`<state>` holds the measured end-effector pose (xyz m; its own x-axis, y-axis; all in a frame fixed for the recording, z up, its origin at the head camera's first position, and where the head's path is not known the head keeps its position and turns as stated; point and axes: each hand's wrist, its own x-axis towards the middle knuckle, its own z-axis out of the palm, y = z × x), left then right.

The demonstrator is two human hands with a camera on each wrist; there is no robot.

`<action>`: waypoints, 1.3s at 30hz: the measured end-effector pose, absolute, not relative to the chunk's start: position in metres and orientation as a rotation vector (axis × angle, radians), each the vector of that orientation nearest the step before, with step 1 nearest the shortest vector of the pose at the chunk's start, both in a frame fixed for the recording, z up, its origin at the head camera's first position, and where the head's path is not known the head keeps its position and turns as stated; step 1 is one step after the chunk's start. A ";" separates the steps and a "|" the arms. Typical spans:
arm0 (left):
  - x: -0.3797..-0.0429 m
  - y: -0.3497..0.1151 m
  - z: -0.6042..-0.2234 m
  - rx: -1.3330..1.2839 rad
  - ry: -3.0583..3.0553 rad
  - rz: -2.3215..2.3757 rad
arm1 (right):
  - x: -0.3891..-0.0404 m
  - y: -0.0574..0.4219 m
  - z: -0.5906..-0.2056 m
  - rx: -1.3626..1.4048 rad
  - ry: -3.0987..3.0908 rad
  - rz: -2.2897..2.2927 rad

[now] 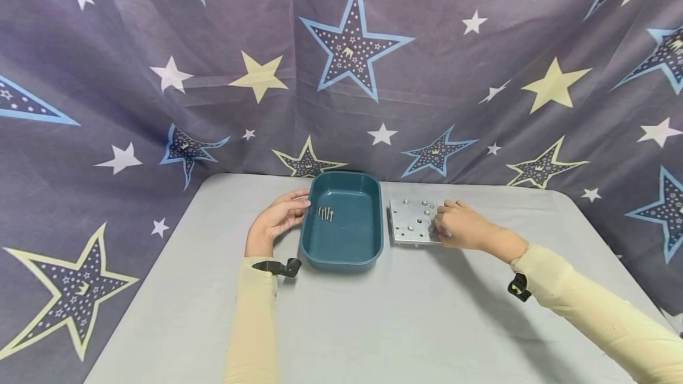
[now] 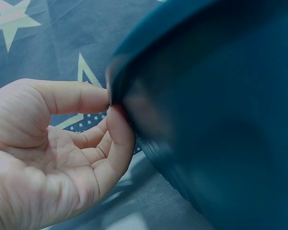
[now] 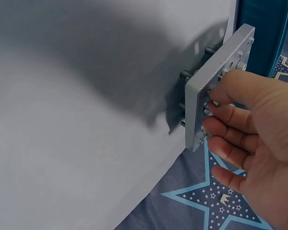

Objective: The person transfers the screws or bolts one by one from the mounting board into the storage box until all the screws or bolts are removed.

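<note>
A deep teal plastic tray stands on the table, with several small screws lying on the left of its floor. My left hand pinches the tray's left rim between thumb and forefinger, as the left wrist view shows. To the right of the tray is a silver metal plate with holes and several bolts set in it; bolt ends stick out beneath. At the plate's right side, my right hand pinches a bolt with thumb and forefinger; the fingers mostly hide it.
The table has a pale grey cover. Close behind it hangs a dark curtain with a star pattern, also along both sides. Each wrist wears a black camera strap.
</note>
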<state>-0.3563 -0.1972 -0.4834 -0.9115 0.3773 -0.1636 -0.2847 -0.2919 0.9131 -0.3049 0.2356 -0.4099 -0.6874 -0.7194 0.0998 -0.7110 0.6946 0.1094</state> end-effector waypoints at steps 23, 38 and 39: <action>-0.355 -0.197 -0.481 0.113 1.564 2.223 | -0.306 0.230 -0.395 1.218 -2.745 -0.142; -0.358 -0.199 -0.486 0.119 1.567 2.229 | -0.315 0.201 -0.368 1.222 -2.632 -0.102; -0.358 -0.199 -0.486 0.116 1.566 2.230 | -0.316 0.198 -0.367 1.226 -2.624 -0.091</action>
<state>-0.3585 -0.1986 -0.4861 -0.9118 0.3762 -0.1647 -0.2826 -0.2840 0.9162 -0.3159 0.1980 -0.3669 -0.6178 -0.7623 0.1928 -0.7472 0.6455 0.1580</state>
